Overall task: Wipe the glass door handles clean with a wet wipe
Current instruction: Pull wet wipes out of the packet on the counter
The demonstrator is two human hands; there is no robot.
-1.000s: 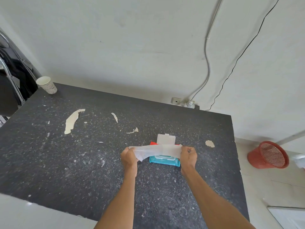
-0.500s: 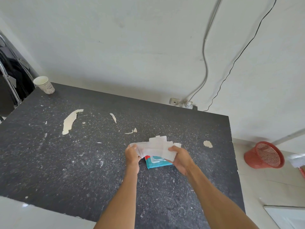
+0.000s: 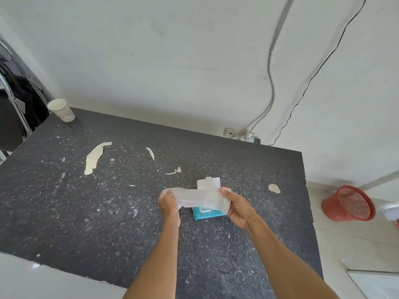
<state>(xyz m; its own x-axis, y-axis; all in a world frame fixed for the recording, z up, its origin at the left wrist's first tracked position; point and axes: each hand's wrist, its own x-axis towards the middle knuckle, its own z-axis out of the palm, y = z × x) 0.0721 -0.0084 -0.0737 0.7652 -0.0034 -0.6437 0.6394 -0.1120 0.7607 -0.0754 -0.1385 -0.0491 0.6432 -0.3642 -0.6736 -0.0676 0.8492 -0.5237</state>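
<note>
The left hand [image 3: 168, 202] and right hand [image 3: 238, 207] each pinch one end of the wet wipe [image 3: 200, 198], just above the blue wipes pack [image 3: 208, 215] with its white lid [image 3: 208, 183] flipped open. The dark table [image 3: 97, 212] has lots of room left of the left hand; its edge is nearer the right hand. The wipe looks thin, white and see-through.

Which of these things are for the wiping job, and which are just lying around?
For the job:
wet wipe, stretched between the left hand and the right hand
blue wipes pack on the table, lid open

Just lying about:
paper cup at the table's far corner
red basket on the floor

The door handles are not in view.
</note>
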